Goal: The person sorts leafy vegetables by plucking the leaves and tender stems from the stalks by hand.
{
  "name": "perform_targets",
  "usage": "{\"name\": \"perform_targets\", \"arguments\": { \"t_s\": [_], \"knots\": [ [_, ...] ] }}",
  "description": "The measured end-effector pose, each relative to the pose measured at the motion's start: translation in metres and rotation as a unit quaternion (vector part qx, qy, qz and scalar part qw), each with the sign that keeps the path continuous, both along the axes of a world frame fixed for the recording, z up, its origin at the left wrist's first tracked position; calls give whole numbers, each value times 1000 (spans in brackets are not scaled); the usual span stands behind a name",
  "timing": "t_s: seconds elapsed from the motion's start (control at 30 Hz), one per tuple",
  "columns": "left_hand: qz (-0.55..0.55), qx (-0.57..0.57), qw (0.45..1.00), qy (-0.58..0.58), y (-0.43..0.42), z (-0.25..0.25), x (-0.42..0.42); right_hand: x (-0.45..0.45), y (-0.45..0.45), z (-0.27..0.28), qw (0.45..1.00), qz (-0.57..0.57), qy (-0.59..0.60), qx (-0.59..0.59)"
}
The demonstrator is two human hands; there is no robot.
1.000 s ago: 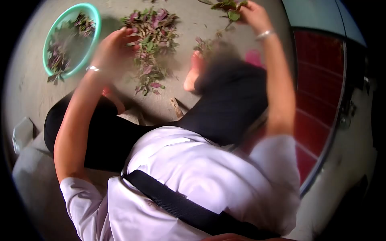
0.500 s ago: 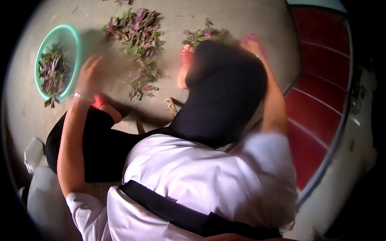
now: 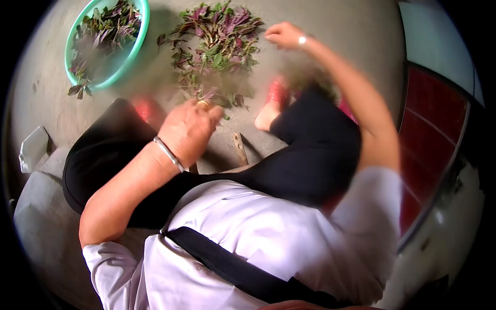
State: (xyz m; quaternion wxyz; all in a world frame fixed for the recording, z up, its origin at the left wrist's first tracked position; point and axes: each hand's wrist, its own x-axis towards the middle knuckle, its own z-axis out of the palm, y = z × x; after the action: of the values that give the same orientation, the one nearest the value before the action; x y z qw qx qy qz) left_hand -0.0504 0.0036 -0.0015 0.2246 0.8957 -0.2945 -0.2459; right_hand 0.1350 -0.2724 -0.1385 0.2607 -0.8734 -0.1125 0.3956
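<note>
Several purple-and-green leafy greens lie in a loose heap on the floor. My left hand, wearing a bracelet and a ring, is at the near end of the heap; its fingers are curled on some of the leaves, with the fingertips partly hidden. Beside the heap's far right side is my right hand, raised with fingers bent together; whatever is between them is hidden. A turquoise basin at the upper left holds more of the same greens, some hanging over its near rim.
Red shoes are on my feet either side of the heap. A blurred smaller bunch of greens is by my right knee. A piece of wood shows between my legs. Red tiles border the floor at right.
My left hand has moved right, from beside the basin to the heap. My right hand has moved from beyond my right knee up and left toward the heap. The view has shifted.
</note>
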Motion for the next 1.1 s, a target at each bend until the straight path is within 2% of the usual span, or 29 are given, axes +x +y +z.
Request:
{"name": "perform_targets", "arguments": {
  "t_s": [0.07, 0.13, 0.17, 0.23, 0.3, 0.33, 0.47, 0.57, 0.6, 0.63, 0.7, 0.77, 0.87, 1.0, 1.1],
  "knots": [
    [-7, 57, 998, 30, 3, 20, 4, -1, 52, -44, 1000, -10, 10, 15],
    [-11, 81, 997, -9, 9, 22, 4, -11, 91, -97, 998, -40, -49, 10],
    [-17, 92, 995, -24, 13, 22, 5, -18, 111, -101, 995, -82, -47, -16],
    [-41, 121, 992, -18, 19, 24, 7, -29, 138, -127, 979, -135, -140, -55],
    [-42, 133, 990, -6, 23, 23, 8, -28, 162, -124, 968, -209, -79, -116],
    [-34, 130, 991, -1, 24, 21, 7, -28, 169, -110, 966, -191, -48, -168],
    [-55, 145, 988, 13, 26, 24, 7, -27, 183, -117, 959, -140, -43, -242],
    [-54, 140, 989, 17, 25, 27, 5, -20, 179, -126, 960, -138, -14, -244],
    [-50, 132, 990, 11, 26, 28, 5, -21, 175, -135, 963, -134, -56, -225],
    [-50, 135, 990, -2, 27, 28, 4, -18, 169, -143, 969, -176, -21, -174],
    [-52, 139, 989, -26, 27, 29, 4, -17, 160, -138, 962, -258, 53, -70],
    [-51, 139, 988, -44, 28, 30, 3, -20, 154, -128, 920, -370, 85, 93],
    [-55, 152, 985, -53, 26, 31, 2, -18, 134, -82, 873, -402, 173, 217],
    [-40, 159, 985, -50, 26, 30, 5, -23, 107, -32, 905, -367, 151, 151],
    [15, 123, 988, -88, 25, 21, 6, -32, 95, 12, 945, -303, 39, 115]
  ]
}}
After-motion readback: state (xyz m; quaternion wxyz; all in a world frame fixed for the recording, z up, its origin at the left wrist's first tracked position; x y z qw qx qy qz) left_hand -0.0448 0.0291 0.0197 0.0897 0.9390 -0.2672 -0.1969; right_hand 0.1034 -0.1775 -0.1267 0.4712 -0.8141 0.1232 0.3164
